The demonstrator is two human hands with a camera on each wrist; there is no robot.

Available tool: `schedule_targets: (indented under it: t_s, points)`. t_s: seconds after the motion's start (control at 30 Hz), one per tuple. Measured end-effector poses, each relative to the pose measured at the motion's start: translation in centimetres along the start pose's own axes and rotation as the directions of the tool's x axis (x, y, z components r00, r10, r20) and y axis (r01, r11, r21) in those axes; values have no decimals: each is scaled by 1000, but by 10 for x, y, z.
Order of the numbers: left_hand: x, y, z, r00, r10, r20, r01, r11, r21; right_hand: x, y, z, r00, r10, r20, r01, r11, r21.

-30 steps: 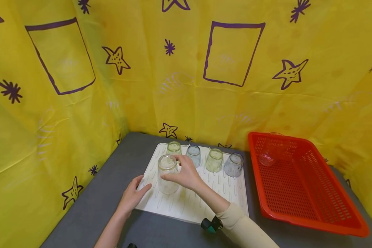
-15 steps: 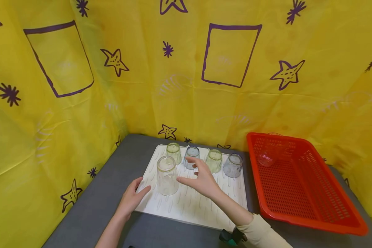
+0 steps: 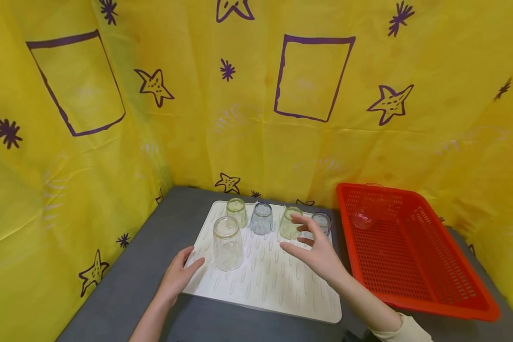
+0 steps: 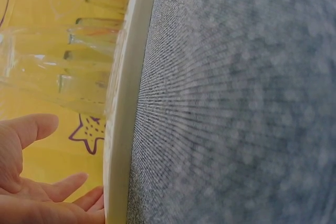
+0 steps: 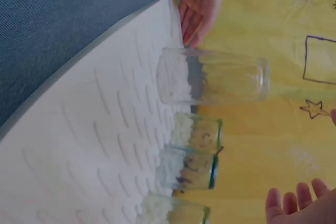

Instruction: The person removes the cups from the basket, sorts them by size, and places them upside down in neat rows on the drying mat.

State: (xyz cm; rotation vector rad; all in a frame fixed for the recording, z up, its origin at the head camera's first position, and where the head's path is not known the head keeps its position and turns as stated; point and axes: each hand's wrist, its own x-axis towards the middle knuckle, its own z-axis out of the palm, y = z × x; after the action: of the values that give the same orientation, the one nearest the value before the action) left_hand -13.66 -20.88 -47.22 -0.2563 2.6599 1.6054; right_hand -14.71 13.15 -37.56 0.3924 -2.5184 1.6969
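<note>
A tall clear glass (image 3: 228, 244) stands upside down on the left part of the white ridged drying mat (image 3: 265, 285). Behind it runs a row of short tumblers: a green one (image 3: 237, 213), a blue one (image 3: 261, 219), another green one (image 3: 289, 225) and a bluish one (image 3: 322, 222). My left hand (image 3: 177, 274) rests at the mat's left edge, fingers relaxed and holding nothing. Over the mat's right half hovers my right hand (image 3: 318, 251), fingers spread and apart from any glass. In the head view it partly hides the two right-hand tumblers.
A red perforated plastic basket (image 3: 414, 304) stands to the right of the mat, with a clear glass (image 3: 363, 218) in its far left corner. The grey table (image 3: 124, 285) meets a yellow cloth backdrop (image 3: 188, 118) at the back and left.
My right hand has let go of the tall clear glass and moved right, towards the basket. The glass stays on the mat. My left hand stays by the mat's left edge.
</note>
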Motion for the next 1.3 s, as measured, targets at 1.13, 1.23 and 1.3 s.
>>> schedule_targets:
  t_s: [1.13,1.23,1.3]
  points:
    - [-1,-2,1,1000,-18,-2,18,999,-45,52,64,-176,794,469,-386,-442,882,164]
    - [-1,-2,1,1000,-14,-4,14,999,-49,56,74,-181,782,520,-344,-483,854,193]
    - [-1,-1,1,1000,-13,-7,12,999,-53,59,79,-183,782,541,-310,-506,841,191]
